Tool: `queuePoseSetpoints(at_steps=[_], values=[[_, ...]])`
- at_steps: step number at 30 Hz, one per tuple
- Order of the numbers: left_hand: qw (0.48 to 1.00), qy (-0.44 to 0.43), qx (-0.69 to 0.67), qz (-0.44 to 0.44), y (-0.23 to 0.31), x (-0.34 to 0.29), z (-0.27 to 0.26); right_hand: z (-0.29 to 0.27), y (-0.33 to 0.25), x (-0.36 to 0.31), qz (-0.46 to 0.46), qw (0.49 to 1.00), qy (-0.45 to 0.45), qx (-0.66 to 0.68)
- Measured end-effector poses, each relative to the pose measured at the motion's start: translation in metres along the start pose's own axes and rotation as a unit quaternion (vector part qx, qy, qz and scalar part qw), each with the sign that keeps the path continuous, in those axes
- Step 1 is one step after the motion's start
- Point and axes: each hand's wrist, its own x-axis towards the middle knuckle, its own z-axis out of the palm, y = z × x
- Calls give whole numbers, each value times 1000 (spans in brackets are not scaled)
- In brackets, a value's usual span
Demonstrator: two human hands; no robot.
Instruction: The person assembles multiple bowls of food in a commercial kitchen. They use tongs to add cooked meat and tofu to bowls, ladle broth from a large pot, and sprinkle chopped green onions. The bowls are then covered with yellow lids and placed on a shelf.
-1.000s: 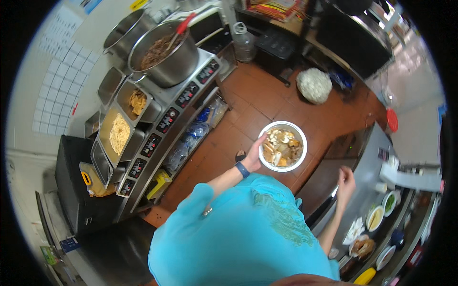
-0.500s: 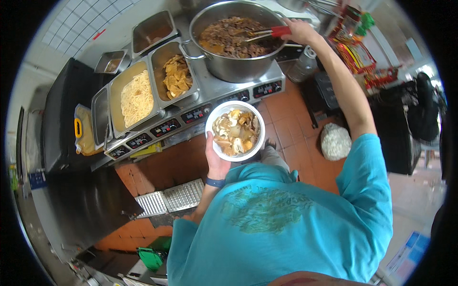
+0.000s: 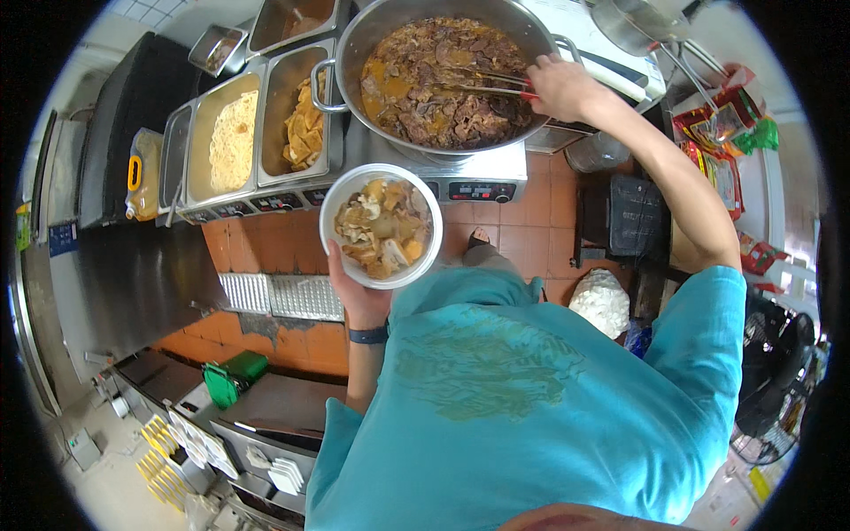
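Observation:
My left hand [image 3: 361, 299] is closed round the lower left side of a white bowl [image 3: 329, 212], tilted a little and filled with pieces of mixed food [image 3: 385, 226]. In front of me stands a large steel pot [image 3: 425, 142] of dark stewed meat in orange-brown broth [image 3: 443, 80]. My right hand [image 3: 564, 88], at the pot's right rim, grips metal tongs with red handles [image 3: 482, 81]. Their tips reach into the meat; whether they pinch a piece I cannot tell.
Left of the pot, steel trays hold yellow-brown slices [image 3: 303, 133] and pale noodles [image 3: 233, 142]. A yellow-handled oil jug [image 3: 144, 173] stands farther left. Control panels [image 3: 481, 191] line the counter front. A white bag [image 3: 600, 303] and a black crate [image 3: 636, 215] are on the right.
My view has shifted, so the pot looks larger and nearer. The tongs have moved across the meat, and my right hand sits lower over the rim. The bowl stays in my left hand.

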Motion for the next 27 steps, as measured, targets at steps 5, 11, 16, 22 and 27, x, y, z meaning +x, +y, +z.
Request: queuePoseSetpoints(at_steps=[5, 11, 16, 22, 27], values=[[994, 41, 39, 97, 19, -7, 29, -42, 46, -70, -26, 992, 23, 121], [994, -4, 48, 102, 46, 27, 42, -44, 5, -79, 6, 996, -66, 60], [988, -103, -9, 118, 52, 71, 62, -18, -20, -43, 0, 988, -101, 120], [980, -142, 4, 139, 69, 91, 84, -44, 9, -83, 7, 973, -15, 232], [970, -195, 39, 137, 67, 111, 105, -76, 36, -129, 72, 965, 32, 251]])
